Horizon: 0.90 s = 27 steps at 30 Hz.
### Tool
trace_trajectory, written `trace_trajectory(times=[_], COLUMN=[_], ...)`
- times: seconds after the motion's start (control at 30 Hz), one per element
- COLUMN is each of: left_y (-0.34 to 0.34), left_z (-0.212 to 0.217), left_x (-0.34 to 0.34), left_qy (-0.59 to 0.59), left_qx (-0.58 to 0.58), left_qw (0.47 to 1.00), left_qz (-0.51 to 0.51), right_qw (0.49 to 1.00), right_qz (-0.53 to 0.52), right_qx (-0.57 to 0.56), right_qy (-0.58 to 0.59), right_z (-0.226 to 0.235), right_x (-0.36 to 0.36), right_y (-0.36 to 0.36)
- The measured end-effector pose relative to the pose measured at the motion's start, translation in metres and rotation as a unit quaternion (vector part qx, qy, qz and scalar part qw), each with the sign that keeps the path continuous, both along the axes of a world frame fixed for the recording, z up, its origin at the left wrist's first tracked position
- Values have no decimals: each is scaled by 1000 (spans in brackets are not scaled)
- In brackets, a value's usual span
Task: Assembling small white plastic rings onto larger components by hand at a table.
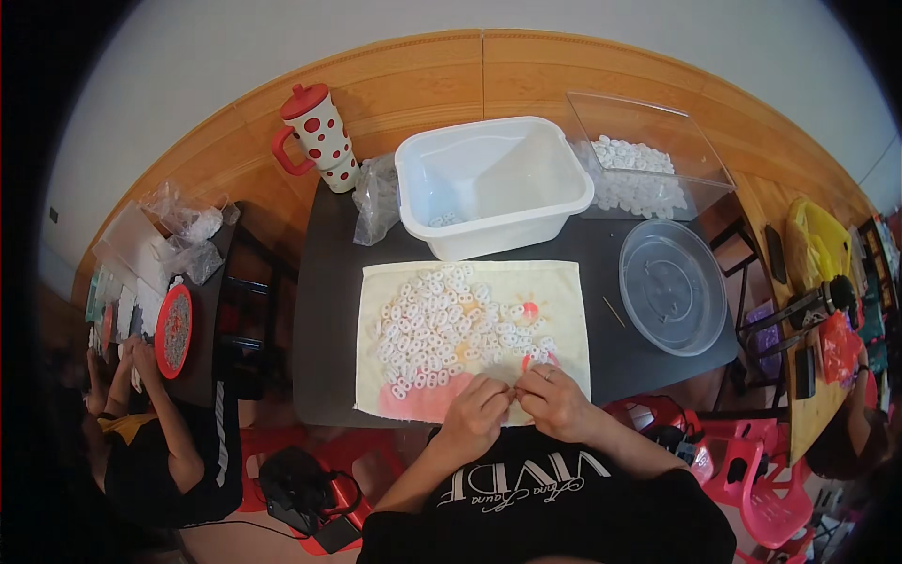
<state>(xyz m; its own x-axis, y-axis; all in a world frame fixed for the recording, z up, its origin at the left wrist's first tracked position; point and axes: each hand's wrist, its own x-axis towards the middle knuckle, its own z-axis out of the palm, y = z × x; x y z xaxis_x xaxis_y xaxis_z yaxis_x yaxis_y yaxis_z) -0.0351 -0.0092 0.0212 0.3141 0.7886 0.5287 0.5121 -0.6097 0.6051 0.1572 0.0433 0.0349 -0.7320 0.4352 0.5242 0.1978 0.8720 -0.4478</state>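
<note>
Many small white oval pieces with two holes (413, 329) lie spread over a cream and pink cloth (564, 291) on the dark table. At the cloth's near edge my left hand (477, 414) and my right hand (556, 402) meet, fingers curled and fingertips pinched close together. Whatever sits between them is too small or hidden to make out. A few of the white pieces lie just beyond my right hand's knuckles, beside a pink patch printed on the cloth.
Behind the cloth stands a white basin (498, 235) with a few pieces inside. Right of it are a clear box of white pieces (639, 174), a round clear lid (672, 291) and a thin stick (614, 312). A spotted tumbler (324, 141) stands back left; other people sit at both sides.
</note>
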Motion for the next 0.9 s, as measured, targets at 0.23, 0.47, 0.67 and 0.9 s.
trace_trajectory(times=[0.23,0.47,0.67,0.9], left_y=[2,6,7,5], left_z=[-2,4,9,11], left_x=[-3,-7,-6,-6], left_qy=[-10,-11,-40,-97], left_qx=[-8,-36,-75,-132], left_qw=[1000,999,996,986], left_qz=[-23,-39,-17,25], right_qw=[1000,998,999,910], right_qz=[15,26,27,-61], right_qx=[6,26,-30,-400], right_qy=[-10,-44,-23,95], right_z=[7,10,9,6], right_x=[-2,-3,-2,8], right_y=[3,6,5,6])
